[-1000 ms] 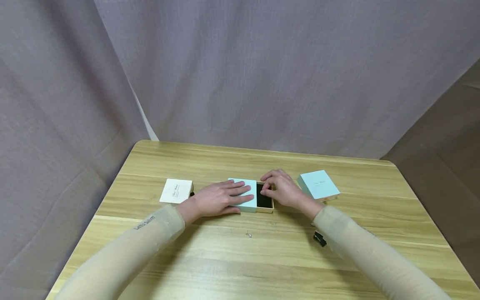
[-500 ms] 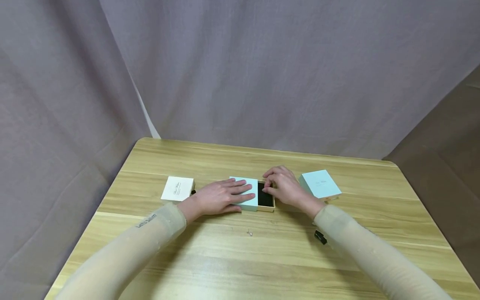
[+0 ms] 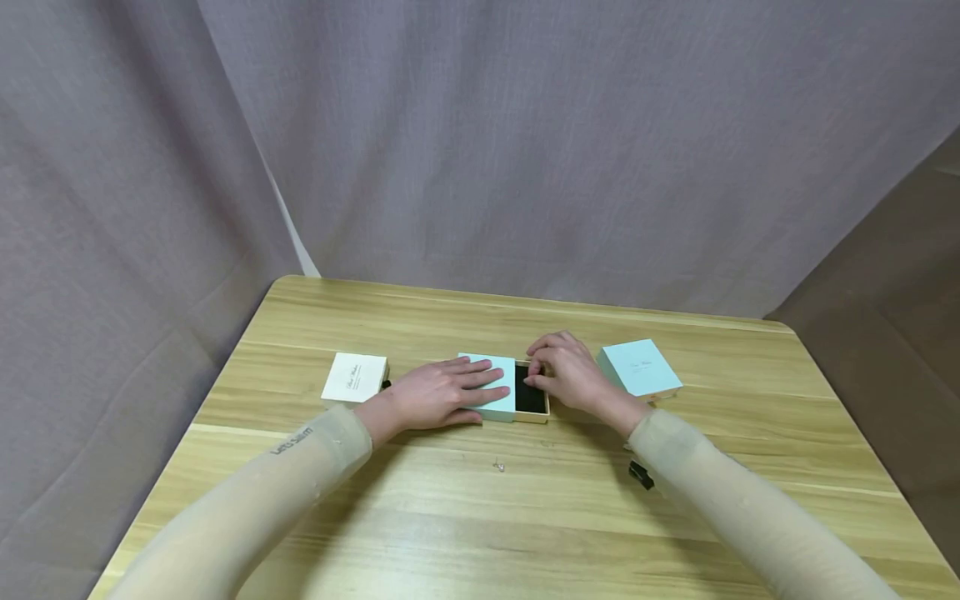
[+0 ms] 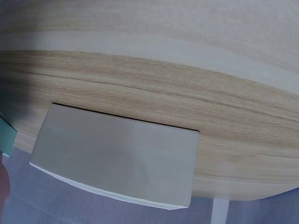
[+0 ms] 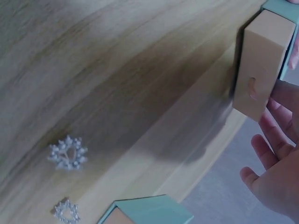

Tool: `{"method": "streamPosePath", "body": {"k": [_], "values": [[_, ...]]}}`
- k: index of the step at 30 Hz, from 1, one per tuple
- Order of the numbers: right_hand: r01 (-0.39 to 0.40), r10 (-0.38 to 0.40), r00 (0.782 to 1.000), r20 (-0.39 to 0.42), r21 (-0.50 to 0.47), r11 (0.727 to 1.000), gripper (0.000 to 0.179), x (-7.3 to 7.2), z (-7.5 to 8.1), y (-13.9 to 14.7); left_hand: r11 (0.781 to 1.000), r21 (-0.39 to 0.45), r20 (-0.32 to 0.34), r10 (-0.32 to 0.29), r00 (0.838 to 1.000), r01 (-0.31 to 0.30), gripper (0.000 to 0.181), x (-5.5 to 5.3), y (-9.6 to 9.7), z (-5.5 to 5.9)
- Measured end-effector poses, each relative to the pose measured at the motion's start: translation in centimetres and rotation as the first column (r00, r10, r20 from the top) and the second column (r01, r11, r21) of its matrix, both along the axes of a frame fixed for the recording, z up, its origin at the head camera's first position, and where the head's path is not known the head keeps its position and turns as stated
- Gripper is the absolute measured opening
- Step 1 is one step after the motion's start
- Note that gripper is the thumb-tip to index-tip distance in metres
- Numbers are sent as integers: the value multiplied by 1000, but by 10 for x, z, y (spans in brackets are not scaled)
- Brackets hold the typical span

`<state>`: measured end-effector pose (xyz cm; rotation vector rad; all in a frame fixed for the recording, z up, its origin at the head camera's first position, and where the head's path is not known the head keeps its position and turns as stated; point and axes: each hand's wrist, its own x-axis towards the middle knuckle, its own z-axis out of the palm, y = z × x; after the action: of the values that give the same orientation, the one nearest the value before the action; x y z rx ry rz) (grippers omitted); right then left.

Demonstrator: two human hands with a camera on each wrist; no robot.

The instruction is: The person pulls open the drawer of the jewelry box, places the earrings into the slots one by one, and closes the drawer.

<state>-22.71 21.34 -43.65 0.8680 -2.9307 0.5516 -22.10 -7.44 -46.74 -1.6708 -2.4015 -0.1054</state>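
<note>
My left hand (image 3: 442,395) lies with spread fingers on the mint sleeve (image 3: 501,407) of a small drawer-style gift box. The box's cream drawer (image 5: 259,65), lined with a black pad (image 3: 531,398), is pulled partly out to the right. Over the drawer's far right corner is my right hand (image 3: 566,375), thumb and index tips together at the pad. In the right wrist view its thumb reaches over the drawer edge, the other fingers bent beside the drawer. I cannot tell whether something small is pinched there.
A white box (image 3: 356,377) stands to the left, another mint box (image 3: 640,368) to the right. Two sparkly wreath-shaped ornaments (image 5: 68,153) lie near the right wrist. A tiny silvery piece (image 3: 498,466) and a black item (image 3: 641,475) lie nearer the front. Curtains surround the table.
The right thumb and index tips have drawn slightly closer together over the black pad. The left hand and the boxes keep their places; the head view has shifted slightly.
</note>
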Motion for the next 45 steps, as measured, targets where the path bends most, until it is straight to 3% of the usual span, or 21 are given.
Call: {"method": "streamPosePath", "body": {"k": [9,25,45], "values": [[-1,-1,999,-50,-38,999,5,16,13,11,1000,-13,-4,3,1000,-3,57,0,2,2],[-155,138,978,-158,-97,983,16,65,21,11,1000,-3,-10,-1,1000,1,57,1,-1,3],[-236,237,961,-141,21,971,27,101,8,-7,1000,16,14,-9,1000,9,57,1,0,2]]}}
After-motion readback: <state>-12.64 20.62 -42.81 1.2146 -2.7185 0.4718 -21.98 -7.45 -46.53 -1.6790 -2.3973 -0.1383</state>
